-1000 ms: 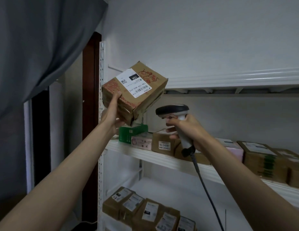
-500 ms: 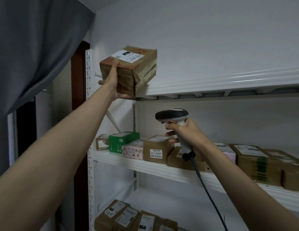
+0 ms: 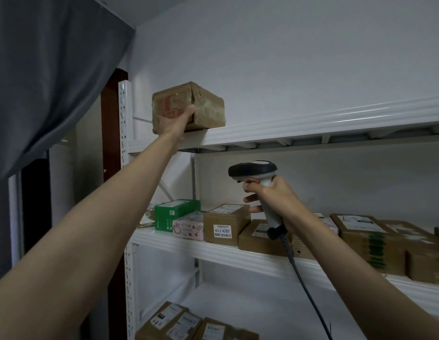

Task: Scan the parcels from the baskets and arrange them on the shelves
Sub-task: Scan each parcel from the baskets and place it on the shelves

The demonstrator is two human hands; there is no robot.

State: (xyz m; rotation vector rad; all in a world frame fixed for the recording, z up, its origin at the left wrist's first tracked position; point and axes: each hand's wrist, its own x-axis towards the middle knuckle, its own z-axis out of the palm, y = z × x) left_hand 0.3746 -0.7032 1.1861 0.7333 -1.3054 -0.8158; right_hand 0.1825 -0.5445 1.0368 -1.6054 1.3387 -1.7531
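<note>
A taped brown cardboard parcel (image 3: 208,106) with red print rests on the left end of the white top shelf (image 3: 299,126). My left hand (image 3: 181,121) reaches up and presses flat against the parcel's near face, fingers on its front corner. My right hand (image 3: 274,200) is shut on a grey and black barcode scanner (image 3: 255,170), held in front of the middle shelf with its head pointing left. Its cable (image 3: 309,290) hangs down to the lower right.
The middle shelf (image 3: 213,251) holds a green box (image 3: 174,213), a pink box (image 3: 189,225), a brown box labelled 43-2-4207 (image 3: 225,224) and several more parcels to the right. Labelled parcels (image 3: 181,322) lie on the bottom shelf. A grey curtain (image 3: 49,69) hangs at left.
My left hand lifted the parcel from chest height up onto the top shelf and set it down there. The right hand with the scanner stayed near the middle shelf.
</note>
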